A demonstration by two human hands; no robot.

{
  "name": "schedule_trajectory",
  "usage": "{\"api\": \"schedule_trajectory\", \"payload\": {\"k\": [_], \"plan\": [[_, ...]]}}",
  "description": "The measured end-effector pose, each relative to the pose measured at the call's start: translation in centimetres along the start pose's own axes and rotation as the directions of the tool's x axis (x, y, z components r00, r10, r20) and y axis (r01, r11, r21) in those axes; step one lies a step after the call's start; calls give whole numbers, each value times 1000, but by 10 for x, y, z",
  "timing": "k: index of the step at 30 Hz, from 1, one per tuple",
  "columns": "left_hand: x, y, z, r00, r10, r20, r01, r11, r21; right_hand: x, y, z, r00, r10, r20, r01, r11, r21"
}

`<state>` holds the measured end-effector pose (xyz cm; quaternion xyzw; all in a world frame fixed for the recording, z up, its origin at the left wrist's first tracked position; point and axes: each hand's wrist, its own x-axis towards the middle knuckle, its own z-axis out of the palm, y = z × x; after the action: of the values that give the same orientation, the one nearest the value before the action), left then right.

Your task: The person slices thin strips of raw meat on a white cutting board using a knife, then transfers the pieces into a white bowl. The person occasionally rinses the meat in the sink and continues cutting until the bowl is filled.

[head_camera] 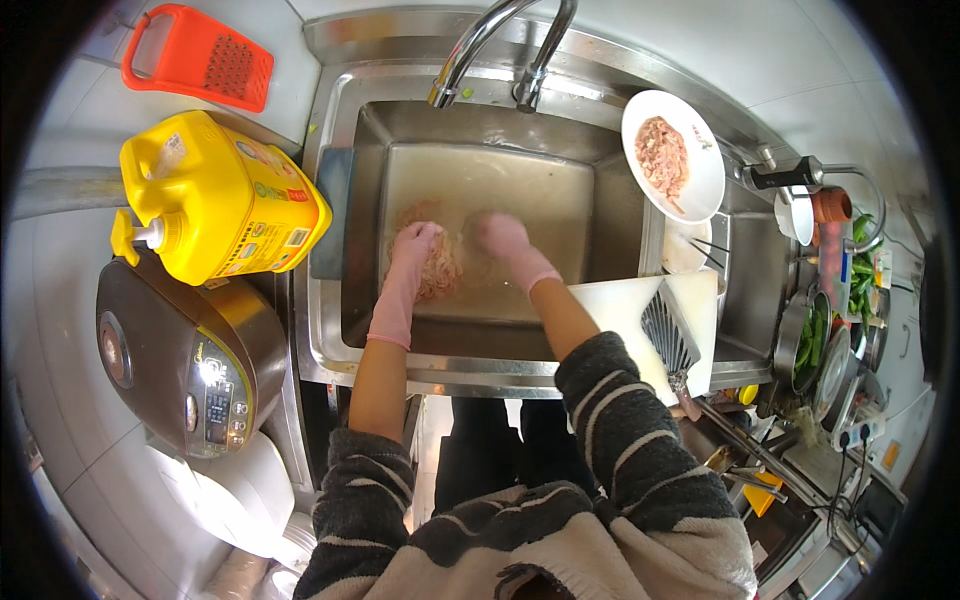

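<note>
Both hands wear pink rubber gloves and reach into a stainless steel sink [465,341] with cloudy water. My left hand [418,241] is at a heap of pale pink meat strips [441,271] lying in the water; whether its fingers grip any is unclear. My right hand [504,236] is to the right of the heap, its fingers blurred and partly under the water. A white bowl [709,180] of sliced raw meat [662,159] rests at the sink's right back corner. The faucet [444,91] hangs over the back of the basin.
A white cutting board [611,296] with a metal slotted tool [670,330] bridges the sink's right front. Left stand a yellow detergent jug [225,199], a rice cooker [187,352] and an orange grater [202,60]. A second basin [754,285] and pan [812,337] are right.
</note>
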<state>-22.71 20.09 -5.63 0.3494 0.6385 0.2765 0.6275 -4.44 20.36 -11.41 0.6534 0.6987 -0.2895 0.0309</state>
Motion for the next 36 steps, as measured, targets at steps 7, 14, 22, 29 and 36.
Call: {"api": "schedule_trajectory", "payload": {"k": [7,14,22,29,36], "plan": [[-20,-10,-31,970,-208,-124,137,894,-426,-31,5,108,908,-359,216,416,835,-361],[-38,-12,-45,983,-182,-25,135,807,-574,-8,11,78,913,-240,330,278,958,-73],[-36,-33,-27,994,-99,-42,37,683,-729,9,-11,-20,916,-317,248,61,718,693],[-28,-47,-34,909,-2,417,359,511,-781,8,-47,-77,911,-340,234,77,697,713],[-23,-19,-7,950,-159,270,314,485,-816,-20,-74,-79,885,-433,171,223,716,661]]}}
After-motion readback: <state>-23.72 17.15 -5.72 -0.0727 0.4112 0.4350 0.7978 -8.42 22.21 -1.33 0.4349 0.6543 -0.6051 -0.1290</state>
